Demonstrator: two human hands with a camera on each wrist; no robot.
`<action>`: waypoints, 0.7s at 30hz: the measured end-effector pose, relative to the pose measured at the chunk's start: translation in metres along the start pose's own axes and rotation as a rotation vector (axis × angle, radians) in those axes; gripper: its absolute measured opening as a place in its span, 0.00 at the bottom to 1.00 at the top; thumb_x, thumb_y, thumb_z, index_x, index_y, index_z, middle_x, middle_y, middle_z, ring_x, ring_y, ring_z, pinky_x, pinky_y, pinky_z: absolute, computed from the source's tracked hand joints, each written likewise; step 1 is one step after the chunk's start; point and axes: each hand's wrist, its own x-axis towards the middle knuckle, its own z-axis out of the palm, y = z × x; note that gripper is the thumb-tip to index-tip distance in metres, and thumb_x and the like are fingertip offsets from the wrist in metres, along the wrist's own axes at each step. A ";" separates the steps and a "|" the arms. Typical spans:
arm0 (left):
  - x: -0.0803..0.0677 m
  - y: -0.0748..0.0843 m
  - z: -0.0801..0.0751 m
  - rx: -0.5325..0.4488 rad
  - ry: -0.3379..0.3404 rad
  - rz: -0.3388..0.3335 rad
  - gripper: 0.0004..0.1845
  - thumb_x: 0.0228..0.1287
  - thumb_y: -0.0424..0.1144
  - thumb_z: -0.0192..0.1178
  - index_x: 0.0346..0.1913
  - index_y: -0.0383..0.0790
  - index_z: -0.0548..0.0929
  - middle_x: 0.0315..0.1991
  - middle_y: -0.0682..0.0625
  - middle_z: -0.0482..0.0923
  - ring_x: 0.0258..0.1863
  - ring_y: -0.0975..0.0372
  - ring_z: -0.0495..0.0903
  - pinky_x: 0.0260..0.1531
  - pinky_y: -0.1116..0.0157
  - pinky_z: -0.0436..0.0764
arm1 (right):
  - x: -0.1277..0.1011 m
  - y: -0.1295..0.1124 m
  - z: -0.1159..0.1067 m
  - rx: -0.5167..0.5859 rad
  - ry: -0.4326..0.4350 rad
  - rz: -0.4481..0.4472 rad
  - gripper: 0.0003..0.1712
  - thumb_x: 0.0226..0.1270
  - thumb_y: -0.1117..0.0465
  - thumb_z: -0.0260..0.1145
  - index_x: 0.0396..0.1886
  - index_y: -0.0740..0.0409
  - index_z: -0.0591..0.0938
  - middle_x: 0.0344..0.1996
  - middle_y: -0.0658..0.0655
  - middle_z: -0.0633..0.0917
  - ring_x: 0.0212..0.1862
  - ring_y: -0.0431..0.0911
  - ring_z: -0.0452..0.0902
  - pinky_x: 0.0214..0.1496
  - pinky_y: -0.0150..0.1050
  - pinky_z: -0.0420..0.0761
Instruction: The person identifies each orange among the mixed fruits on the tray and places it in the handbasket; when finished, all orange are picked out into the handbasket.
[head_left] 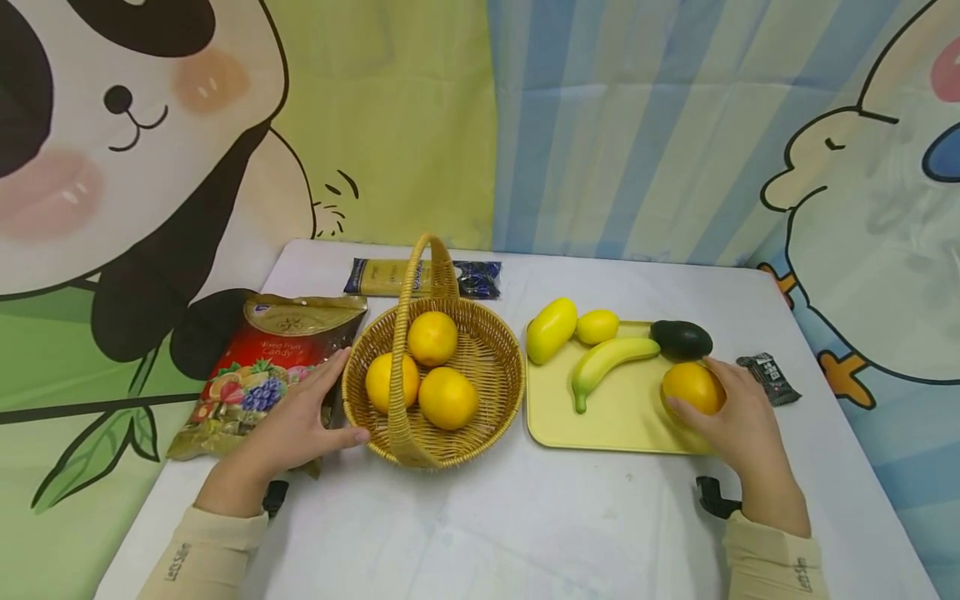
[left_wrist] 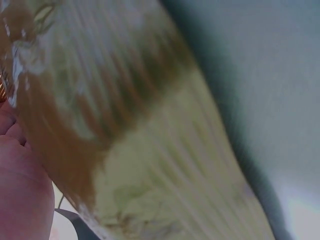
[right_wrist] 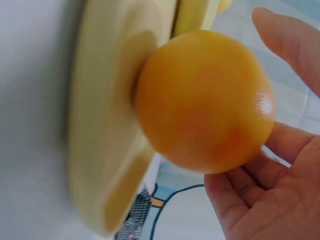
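Observation:
My left hand (head_left: 303,417) is at the left side of a wicker basket (head_left: 510,358), thumb and fingers spread near its rim. Three oranges (head_left: 448,398) lie inside the basket under its arched handle. Around an orange (head_left: 690,388) at the right end of a yellow tray (head_left: 555,429), my right hand (head_left: 738,408) has its fingers spread. The right wrist view shows fingertips touching or very near the orange (right_wrist: 205,102), with the thumb apart from it. Also on the tray are a banana (head_left: 609,364), a yellow mango-like fruit (head_left: 552,331), a lemon (head_left: 597,327) and a dark green avocado-like fruit (head_left: 681,339).
A bag of mixed fruit candy (head_left: 255,367) lies left of the basket, partly behind my left hand; its gold edge (left_wrist: 165,165) fills the left wrist view. Behind the basket lies a gold and blue packet (head_left: 375,277). A small dark packet (head_left: 768,377) is right of the tray.

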 end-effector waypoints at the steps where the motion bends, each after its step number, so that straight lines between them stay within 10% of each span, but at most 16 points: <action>1: 0.000 0.000 0.000 -0.001 0.000 -0.001 0.68 0.53 0.64 0.77 0.87 0.51 0.43 0.86 0.40 0.46 0.83 0.35 0.50 0.73 0.25 0.56 | 0.000 0.001 0.001 0.001 -0.004 0.007 0.55 0.65 0.38 0.74 0.80 0.64 0.63 0.73 0.77 0.68 0.67 0.73 0.64 0.63 0.75 0.72; 21: 0.000 0.000 0.000 -0.008 -0.003 0.010 0.69 0.53 0.64 0.78 0.87 0.51 0.42 0.86 0.40 0.46 0.83 0.35 0.50 0.73 0.25 0.56 | -0.003 0.008 0.009 0.047 -0.011 0.098 0.56 0.64 0.47 0.77 0.83 0.61 0.59 0.73 0.76 0.66 0.65 0.72 0.66 0.64 0.75 0.73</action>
